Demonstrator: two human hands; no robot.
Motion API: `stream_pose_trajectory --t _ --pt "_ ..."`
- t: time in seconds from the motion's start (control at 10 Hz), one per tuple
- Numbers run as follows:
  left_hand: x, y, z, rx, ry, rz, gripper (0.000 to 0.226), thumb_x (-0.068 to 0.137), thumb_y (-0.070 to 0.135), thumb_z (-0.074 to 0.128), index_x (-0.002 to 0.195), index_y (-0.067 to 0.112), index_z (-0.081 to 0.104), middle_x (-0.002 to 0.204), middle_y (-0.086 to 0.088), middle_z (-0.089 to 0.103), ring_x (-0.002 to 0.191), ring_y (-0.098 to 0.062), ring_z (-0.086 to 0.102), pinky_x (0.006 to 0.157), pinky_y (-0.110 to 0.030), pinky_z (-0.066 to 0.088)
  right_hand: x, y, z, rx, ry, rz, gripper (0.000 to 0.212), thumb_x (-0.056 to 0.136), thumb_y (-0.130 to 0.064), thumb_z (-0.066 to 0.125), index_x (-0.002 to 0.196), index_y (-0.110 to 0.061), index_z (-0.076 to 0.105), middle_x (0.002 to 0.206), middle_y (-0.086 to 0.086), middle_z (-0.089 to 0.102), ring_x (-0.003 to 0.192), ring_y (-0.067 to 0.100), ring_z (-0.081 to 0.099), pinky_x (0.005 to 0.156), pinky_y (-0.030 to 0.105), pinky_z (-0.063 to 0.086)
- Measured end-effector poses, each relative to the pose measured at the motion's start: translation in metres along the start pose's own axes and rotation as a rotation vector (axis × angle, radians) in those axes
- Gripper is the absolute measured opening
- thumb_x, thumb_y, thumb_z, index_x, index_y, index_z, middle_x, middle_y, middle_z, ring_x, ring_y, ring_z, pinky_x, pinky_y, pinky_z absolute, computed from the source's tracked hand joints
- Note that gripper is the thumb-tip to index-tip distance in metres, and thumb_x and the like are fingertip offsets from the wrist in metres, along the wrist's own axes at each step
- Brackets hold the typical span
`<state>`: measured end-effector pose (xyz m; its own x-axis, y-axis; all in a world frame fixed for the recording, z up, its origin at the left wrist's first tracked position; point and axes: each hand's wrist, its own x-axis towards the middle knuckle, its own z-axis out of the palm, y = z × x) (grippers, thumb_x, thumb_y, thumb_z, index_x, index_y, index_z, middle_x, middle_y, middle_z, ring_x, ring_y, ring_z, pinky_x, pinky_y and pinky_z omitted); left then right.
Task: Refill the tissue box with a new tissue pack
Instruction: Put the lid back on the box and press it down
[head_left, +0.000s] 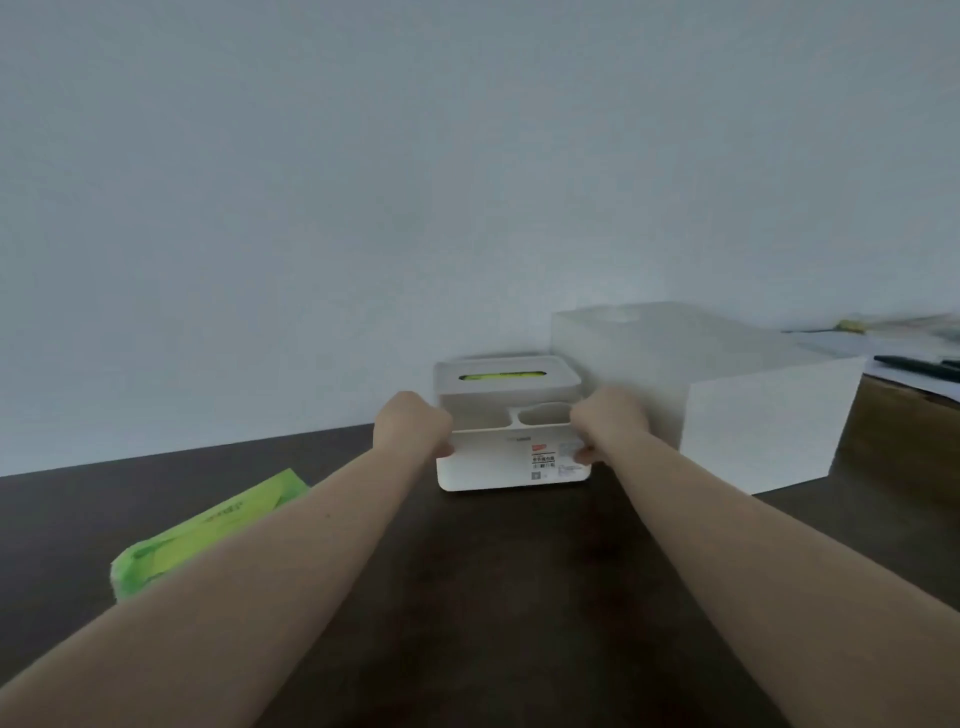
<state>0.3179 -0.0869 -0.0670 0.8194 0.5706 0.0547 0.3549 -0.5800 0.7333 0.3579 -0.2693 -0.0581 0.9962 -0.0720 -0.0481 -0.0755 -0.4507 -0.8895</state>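
A white plastic tissue box (511, 462) stands on the dark table near the wall, with a label on its front and open compartments in its front part. Its lid (506, 378) sits on top, and green shows through the slot. My left hand (413, 426) grips the box's left side. My right hand (608, 423) grips its right side, thumb on the front face. A green tissue pack (208, 530) lies on the table at the left, partly hidden by my left forearm.
A large white box (727, 400) stands right of the tissue box, close to it. Papers and dark pens (914, 364) lie at the far right. The dark wooden table (509, 597) stretches toward me between my forearms. A plain wall rises behind.
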Motion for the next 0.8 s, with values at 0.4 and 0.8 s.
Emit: stream_pose_trajectory --t 0.4,0.8 --pt "0.016 -0.003 0.031 -0.097 0.007 0.043 0.008 0.080 0.003 0.043 0.076 0.002 0.050 0.098 -0.022 0.074 0.075 -0.030 0.063 0.053 -0.026 0.038 0.017 0.005 0.013 -0.200 0.123 -0.086 0.030 0.092 -0.005 0.044 0.112 0.005 0.063 0.115 0.018 0.066 0.111 0.035 0.061 0.063 0.030 0.040" --pt "-0.022 -0.023 0.021 -0.063 -0.006 0.052 0.013 0.078 -0.001 0.040 0.068 0.005 0.047 0.064 -0.004 0.042 0.059 -0.020 0.038 0.050 -0.026 0.027 -0.019 0.003 -0.023 -0.324 -0.036 -0.094 0.026 0.083 -0.005 0.043 0.102 -0.003 0.062 0.089 0.016 0.066 0.082 0.032 0.070 0.076 0.037 0.059"
